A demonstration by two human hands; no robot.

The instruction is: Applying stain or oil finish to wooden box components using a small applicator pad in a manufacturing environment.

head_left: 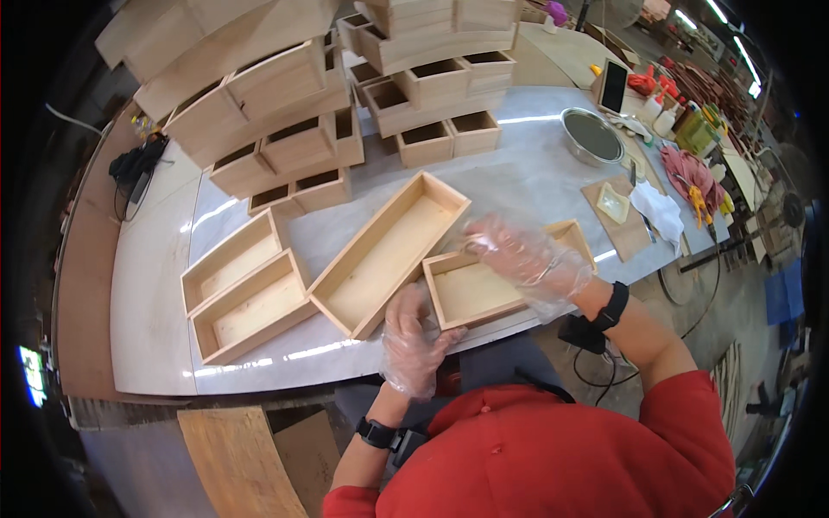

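A shallow, open-topped wooden box (471,289) of pale wood lies at the table's near edge, in front of me. My left hand (409,341), in a clear plastic glove, grips its near left corner, the thumb along the near side. Over the box's far side is my right hand (527,259), gloved too and blurred, its fingers curled together; what they hold is not clear. A longer wooden box (380,259) lies slanted just left, close to my left hand. Beyond it sits a two-compartment wooden box (246,289).
Tall stacks of wooden boxes (285,142) stand at the back of the grey-white table (285,367). To the right are a metal bowl (591,138), a board (617,229) with a small dish, a white cloth (658,211), a pink cloth (691,173), a phone (612,86) and several bottles.
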